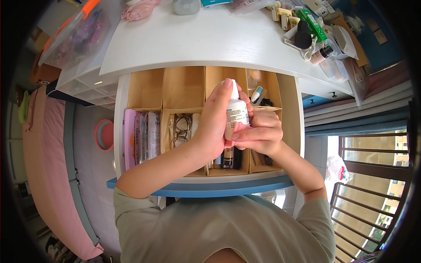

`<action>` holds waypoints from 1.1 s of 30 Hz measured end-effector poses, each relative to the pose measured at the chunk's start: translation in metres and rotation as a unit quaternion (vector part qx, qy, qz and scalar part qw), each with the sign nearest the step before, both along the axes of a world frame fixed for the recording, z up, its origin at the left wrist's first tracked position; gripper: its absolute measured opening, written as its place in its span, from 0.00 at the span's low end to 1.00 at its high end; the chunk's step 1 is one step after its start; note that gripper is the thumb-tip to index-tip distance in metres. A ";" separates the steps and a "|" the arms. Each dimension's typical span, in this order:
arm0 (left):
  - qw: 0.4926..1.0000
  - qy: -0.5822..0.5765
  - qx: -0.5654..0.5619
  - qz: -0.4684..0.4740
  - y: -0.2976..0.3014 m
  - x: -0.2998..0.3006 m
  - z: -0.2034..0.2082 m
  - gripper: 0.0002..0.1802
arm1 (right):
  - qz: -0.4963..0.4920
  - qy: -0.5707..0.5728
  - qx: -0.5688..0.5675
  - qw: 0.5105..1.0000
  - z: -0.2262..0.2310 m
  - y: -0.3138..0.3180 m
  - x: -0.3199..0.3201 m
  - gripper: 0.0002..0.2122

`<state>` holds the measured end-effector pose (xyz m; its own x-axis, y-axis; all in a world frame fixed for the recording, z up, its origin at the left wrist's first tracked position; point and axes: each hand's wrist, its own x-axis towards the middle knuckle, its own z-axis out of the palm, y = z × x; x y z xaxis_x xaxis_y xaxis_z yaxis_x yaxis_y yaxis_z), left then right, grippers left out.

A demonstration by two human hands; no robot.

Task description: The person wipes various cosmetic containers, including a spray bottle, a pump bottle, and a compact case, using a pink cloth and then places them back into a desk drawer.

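A small white bottle (237, 111) with a printed label stands nearly upright in my left hand (215, 118), its cap up by my thumb. My right hand (262, 131) pinches a bit of pink cloth (240, 127) against the lower part of the bottle. Both hands are over an open drawer (298, 127) with cardboard compartments. Below them, a dark-capped makeup bottle (227, 158) stands in a front compartment. A small bottle with a teal band (257, 94) lies in the back right compartment. Left of my forearm are eyeglasses (181, 129) in a compartment.
Packets and a lilac folder (129, 131) fill the drawer's left front compartment. Above is a white desktop (197, 41) with a cluster of cosmetics (307, 37) at the far right. A clear bin with an orange rim (70, 30) stands left. The blue drawer front (201, 190) lies before my body.
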<state>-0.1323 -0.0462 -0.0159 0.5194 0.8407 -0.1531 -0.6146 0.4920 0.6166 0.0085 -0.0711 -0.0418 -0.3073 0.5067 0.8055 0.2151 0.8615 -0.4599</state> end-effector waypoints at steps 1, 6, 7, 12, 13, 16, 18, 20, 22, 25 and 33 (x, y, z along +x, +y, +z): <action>1.000 0.004 -0.004 0.004 -0.001 0.000 0.000 0.17 | -0.005 0.012 -0.018 1.000 0.003 -0.002 -0.002 0.12; 0.999 0.008 -0.032 -0.012 -0.003 -0.003 0.007 0.18 | 0.007 -0.002 -0.040 0.999 0.000 -0.004 0.004 0.12; 0.999 0.014 -0.041 -0.008 -0.003 -0.003 0.008 0.18 | 0.006 -0.014 -0.029 0.999 0.000 -0.003 0.006 0.13; 1.000 0.009 -0.015 -0.010 0.002 -0.004 0.011 0.17 | -0.009 -0.081 0.057 0.995 0.007 0.005 0.012 0.15; 1.000 0.005 -0.011 -0.015 0.003 -0.005 0.011 0.17 | -0.017 -0.089 0.085 0.992 0.006 0.008 0.011 0.15; 0.999 0.023 0.035 0.003 0.004 -0.004 0.008 0.17 | -0.023 -0.098 0.112 0.989 0.004 0.011 0.013 0.14; 0.999 0.030 0.035 0.003 0.003 -0.003 0.011 0.17 | -0.022 -0.101 0.111 0.988 0.004 0.011 0.013 0.14; 0.999 0.038 0.035 0.003 0.001 -0.002 0.010 0.17 | -0.021 -0.052 0.086 0.995 0.005 0.009 0.009 0.13; 1.000 0.021 0.006 -0.001 0.000 -0.001 0.007 0.17 | -0.028 -0.043 0.070 0.996 0.006 0.002 0.005 0.12; 0.999 -0.021 -0.029 -0.024 -0.001 -0.001 0.011 0.17 | -0.019 -0.017 0.044 0.999 0.007 -0.001 0.005 0.11; 0.999 0.027 0.023 -0.008 0.002 -0.002 0.012 0.18 | -0.127 0.213 -0.236 0.940 0.000 -0.002 0.019 0.13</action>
<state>-0.1340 -0.0437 -0.0038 0.5255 0.8386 -0.1435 -0.5712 0.4728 0.6710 0.0278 -0.0730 -0.0419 0.1711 0.8515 0.4957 0.0956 0.4864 -0.8685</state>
